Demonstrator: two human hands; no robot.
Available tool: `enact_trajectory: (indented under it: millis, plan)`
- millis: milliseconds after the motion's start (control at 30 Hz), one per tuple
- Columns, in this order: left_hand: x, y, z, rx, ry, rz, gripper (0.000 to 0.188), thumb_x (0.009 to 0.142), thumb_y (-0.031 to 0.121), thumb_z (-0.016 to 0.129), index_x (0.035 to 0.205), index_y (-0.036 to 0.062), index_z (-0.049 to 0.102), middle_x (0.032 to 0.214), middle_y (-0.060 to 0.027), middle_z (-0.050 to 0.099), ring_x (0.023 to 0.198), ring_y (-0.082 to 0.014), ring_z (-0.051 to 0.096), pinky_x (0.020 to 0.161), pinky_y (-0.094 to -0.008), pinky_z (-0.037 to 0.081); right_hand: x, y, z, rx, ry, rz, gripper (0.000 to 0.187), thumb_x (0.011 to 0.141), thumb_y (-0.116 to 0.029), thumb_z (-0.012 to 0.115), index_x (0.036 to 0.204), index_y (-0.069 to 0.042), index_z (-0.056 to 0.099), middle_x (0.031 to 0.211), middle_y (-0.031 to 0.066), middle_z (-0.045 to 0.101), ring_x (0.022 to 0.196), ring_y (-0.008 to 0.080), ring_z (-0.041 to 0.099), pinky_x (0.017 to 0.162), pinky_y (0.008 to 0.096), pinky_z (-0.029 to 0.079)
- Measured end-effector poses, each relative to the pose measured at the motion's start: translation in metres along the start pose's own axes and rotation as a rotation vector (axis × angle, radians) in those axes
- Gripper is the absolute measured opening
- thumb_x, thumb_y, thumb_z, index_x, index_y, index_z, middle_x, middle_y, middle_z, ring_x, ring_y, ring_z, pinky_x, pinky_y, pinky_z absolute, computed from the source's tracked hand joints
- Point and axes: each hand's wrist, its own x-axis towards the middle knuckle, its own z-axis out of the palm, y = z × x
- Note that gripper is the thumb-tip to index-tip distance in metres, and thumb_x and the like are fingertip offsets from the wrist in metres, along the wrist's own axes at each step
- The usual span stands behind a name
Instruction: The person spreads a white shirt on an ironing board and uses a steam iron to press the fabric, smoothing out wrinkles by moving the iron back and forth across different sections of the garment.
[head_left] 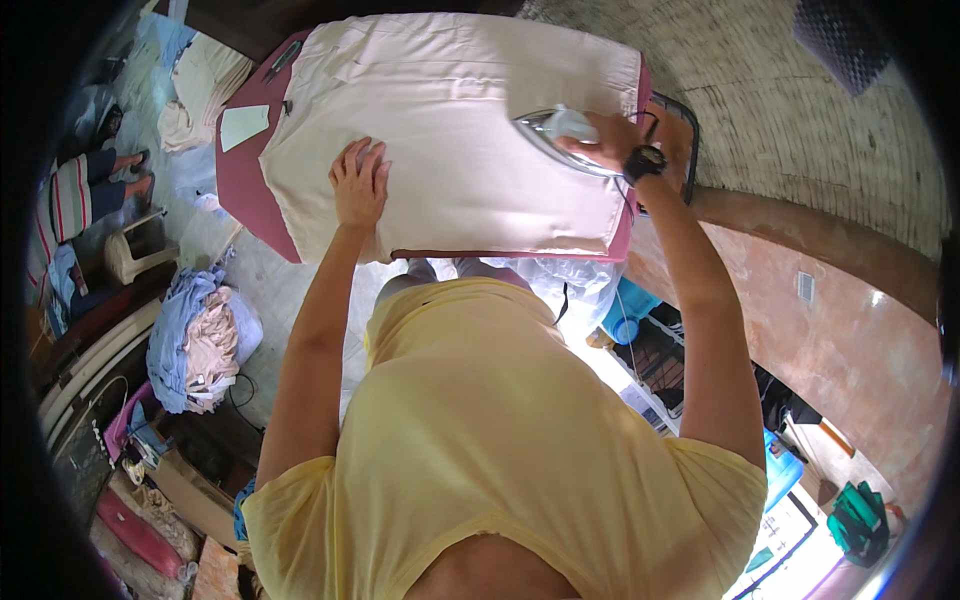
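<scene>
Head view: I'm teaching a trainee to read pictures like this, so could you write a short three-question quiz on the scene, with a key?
1. Multiple choice: Which hand holds the iron?
A) The left
B) The right
C) Neither

2. True or false: The left hand rests on the pale cloth.

3. Short answer: What colour is the board where it shows beyond the cloth's left edge?

Key:
1. B, the right hand.
2. True.
3. Dark pink, close to maroon.
</scene>
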Motion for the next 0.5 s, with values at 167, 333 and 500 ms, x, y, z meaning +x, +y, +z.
enact_trajectory:
  millis: [167, 333, 500]
  plan:
    - [0.0, -0.012, 0.004, -0.168, 0.077, -0.019, 0.03, 0.096, 0.022, 0.051, 0.124, 0.013, 0.058, 0.136, -0.0086, 0.05, 0.128, -0.0317, 0.042, 0.107, -0.0478, 0.031, 0.03, -0.118, 0.028, 0.292, -0.026, -0.073, 0.078, 0.075, -0.077, 0.057, 0.116, -0.011, 0.067, 0.102, 0.0211, 0.07, 0.098, 0.0354, 0.067, 0.087, 0.0472, 0.052]
    - [0.002, -0.006, -0.001, -0.173, 0.103, 0.041, 0.027, 0.097, 0.017, 0.047, 0.121, 0.009, 0.057, 0.132, -0.0119, 0.051, 0.125, -0.0335, 0.044, 0.107, -0.048, 0.031, 0.019, -0.18, 0.035, 0.21, 0.016, 0.022, 0.08, 0.075, -0.08, 0.054, 0.108, -0.009, 0.069, 0.094, 0.0185, 0.07, 0.095, 0.034, 0.068, 0.084, 0.0477, 0.052]
    - [0.002, -0.003, -0.006, -0.056, 0.014, 0.027, 0.026, 0.098, 0.023, 0.05, 0.12, 0.0118, 0.057, 0.131, -0.0083, 0.052, 0.123, -0.0322, 0.044, 0.104, -0.0472, 0.033, -0.042, -0.091, 0.023, 0.284, 0.047, 0.28, 0.07, 0.076, -0.076, 0.057, 0.113, -0.018, 0.068, 0.096, 0.0154, 0.072, 0.092, 0.0325, 0.069, 0.08, 0.0448, 0.054]
